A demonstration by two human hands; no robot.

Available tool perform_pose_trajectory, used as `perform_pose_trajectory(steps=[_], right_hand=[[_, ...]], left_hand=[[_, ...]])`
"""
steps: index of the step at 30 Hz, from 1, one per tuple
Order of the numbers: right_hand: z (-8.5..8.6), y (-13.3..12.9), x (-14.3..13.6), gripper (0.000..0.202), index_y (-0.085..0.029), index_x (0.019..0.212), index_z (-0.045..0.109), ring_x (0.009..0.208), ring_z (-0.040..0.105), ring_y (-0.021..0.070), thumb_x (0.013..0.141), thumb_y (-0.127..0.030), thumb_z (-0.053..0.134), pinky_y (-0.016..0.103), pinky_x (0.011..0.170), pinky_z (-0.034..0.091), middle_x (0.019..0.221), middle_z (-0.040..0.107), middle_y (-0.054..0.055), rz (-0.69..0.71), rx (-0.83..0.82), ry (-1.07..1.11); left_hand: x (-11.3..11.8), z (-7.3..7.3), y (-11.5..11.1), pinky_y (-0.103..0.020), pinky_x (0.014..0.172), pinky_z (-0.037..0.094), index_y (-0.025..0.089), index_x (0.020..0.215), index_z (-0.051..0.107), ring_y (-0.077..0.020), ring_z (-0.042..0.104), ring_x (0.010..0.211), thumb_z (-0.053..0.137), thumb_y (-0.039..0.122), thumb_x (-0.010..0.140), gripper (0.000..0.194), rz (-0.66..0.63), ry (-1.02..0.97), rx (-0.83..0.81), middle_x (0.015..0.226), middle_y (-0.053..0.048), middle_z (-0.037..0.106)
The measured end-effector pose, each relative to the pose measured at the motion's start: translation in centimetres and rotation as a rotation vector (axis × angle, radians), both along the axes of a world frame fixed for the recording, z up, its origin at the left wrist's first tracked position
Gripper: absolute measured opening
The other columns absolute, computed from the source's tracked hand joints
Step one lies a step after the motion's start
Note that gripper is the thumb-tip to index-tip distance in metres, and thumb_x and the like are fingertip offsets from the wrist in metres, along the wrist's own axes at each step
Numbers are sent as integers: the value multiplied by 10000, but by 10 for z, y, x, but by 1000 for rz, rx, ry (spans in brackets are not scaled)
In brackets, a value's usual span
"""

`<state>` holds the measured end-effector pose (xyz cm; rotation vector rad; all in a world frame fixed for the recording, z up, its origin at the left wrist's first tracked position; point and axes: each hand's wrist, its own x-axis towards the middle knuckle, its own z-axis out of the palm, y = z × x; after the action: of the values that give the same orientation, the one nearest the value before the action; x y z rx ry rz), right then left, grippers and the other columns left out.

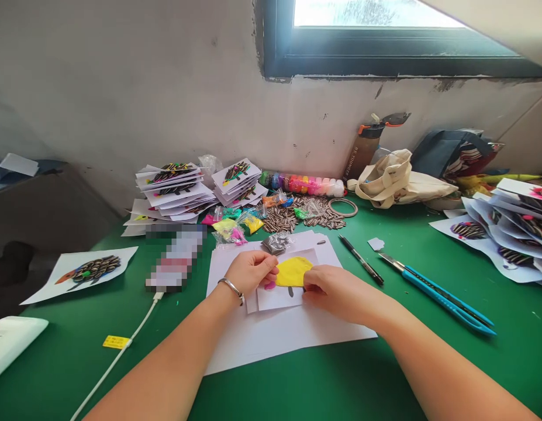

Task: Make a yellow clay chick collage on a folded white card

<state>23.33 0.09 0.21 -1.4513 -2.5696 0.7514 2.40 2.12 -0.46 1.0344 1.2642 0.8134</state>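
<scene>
A flat yellow clay shape [294, 271] lies on a small white card [275, 299], with a pink bit [269, 285] at its left and a dark oval piece [290, 292] below it. My left hand [249, 272], with a silver bracelet at the wrist, is at the left edge of the yellow shape, thumb and finger pinched; what they hold, if anything, is too small to name. At the right edge of the shape rests my right hand [325, 289], its fingers curled and their tips hidden. Larger white sheets [271, 339] lie beneath the card.
Behind the sheets are sunflower seeds [282, 219], bagged clay [229, 230] and stacked cards [174, 190]. A pen [362, 260] and blue cutter [441, 295] lie right; more cards [522, 228] sit far right. A seed-covered card [84, 272] and white cable [108, 365] are left.
</scene>
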Motion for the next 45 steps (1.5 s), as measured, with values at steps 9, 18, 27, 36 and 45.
perform_pose_trajectory(steps=[9, 18, 27, 36, 45], right_hand=[[-3, 0, -4, 181, -179, 638, 477, 622, 435, 117, 818, -200, 479, 240, 555, 254, 670, 525, -6, -8, 31, -8], [6, 6, 5, 213, -180, 629, 458, 590, 354, 95, 831, -246, 443, 230, 517, 224, 640, 456, -38, -81, -128, 114], [-1, 6, -1, 181, -176, 616, 445, 595, 382, 98, 790, -189, 496, 232, 530, 221, 645, 490, -25, -96, -63, 63], [2, 6, 3, 146, -178, 647, 499, 622, 431, 109, 775, -227, 549, 229, 538, 249, 695, 544, -9, -94, -140, 111], [-1, 7, 4, 164, -184, 633, 462, 612, 411, 104, 765, -232, 547, 228, 534, 242, 671, 515, -26, -48, -106, 88]], left_hand=[[0, -1, -1, -271, 498, 532, 122, 691, 638, -116, 595, 492, 771, 477, 613, 388, 2, -19, 2, 648, -41, 650], [-1, 4, 2, -278, 504, 527, 116, 716, 632, -135, 608, 518, 787, 517, 548, 462, -11, -37, -34, 644, -41, 645], [-2, 0, 0, -260, 503, 506, 119, 738, 629, -121, 582, 528, 730, 482, 646, 388, -26, -23, -12, 664, -41, 639], [0, 2, 0, -269, 529, 509, 118, 758, 626, -124, 577, 550, 702, 471, 664, 373, -55, 39, -2, 680, -41, 632], [-2, -5, 1, -266, 536, 511, 120, 779, 630, -123, 583, 553, 657, 453, 716, 341, -75, 68, 33, 702, -53, 639]])
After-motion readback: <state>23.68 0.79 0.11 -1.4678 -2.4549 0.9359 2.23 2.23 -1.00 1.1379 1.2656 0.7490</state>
